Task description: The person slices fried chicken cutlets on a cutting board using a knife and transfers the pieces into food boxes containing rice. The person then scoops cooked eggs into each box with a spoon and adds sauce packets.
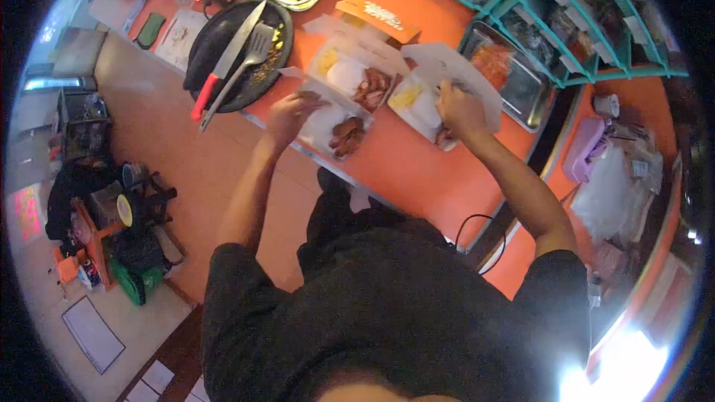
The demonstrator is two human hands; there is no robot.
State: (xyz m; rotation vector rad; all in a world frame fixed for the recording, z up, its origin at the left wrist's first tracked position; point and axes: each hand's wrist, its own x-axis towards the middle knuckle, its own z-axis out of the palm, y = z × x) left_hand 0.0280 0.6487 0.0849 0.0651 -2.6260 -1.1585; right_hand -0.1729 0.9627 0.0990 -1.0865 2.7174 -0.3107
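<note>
- In the head view, my worry is the long knife with the red handle and the metal slotted spatula: their handles jut past the round black pan toward the counter edge, so a swing of the left forearm could knock either off.
- The leftmost open white card box sits close to that edge; I judge a careless push might tip it.
- My left hand is at that box, fingers loosely extended; blurred, so I cannot tell whether its grip holds a flap.
- My right hand has fingertips drawn narrow over the rightmost open white card box; anything pinched is hidden. Lowering the wrist could smear the food.
- My count: three open white boxes on the counter, one printed orange carton, two silver metal trays, one pan, one knife, one spatula.
</note>
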